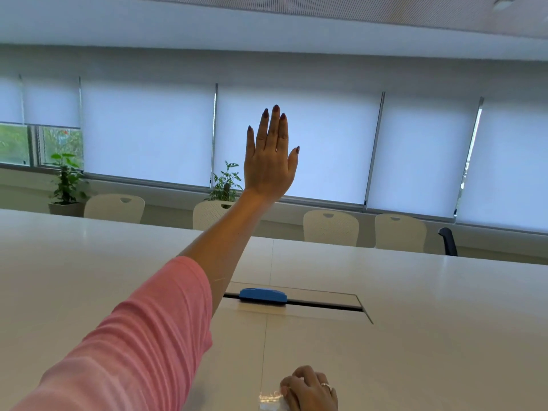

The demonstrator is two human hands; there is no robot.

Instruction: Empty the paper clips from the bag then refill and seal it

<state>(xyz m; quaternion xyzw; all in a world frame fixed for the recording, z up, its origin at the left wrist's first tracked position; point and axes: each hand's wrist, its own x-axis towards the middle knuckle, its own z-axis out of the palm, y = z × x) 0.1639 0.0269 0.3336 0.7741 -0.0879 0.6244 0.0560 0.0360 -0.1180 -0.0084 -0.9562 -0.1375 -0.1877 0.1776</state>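
Two hands showed: we held our left hand (pixel 269 161) raised, fingers straight and together. Our right hand (pixel 311 390) rested curled on the clear bag (pixel 270 401) on the white table (pixel 415 321).

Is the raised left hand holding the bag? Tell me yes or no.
No: the left hand is raised with straight fingers and holds nothing, while the clear bag lies on the table under the right hand.

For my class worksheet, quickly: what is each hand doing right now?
Left hand: open, raised in the air, fingers straight, holding nothing.
Right hand: fingers curled on the clear plastic bag on the table.
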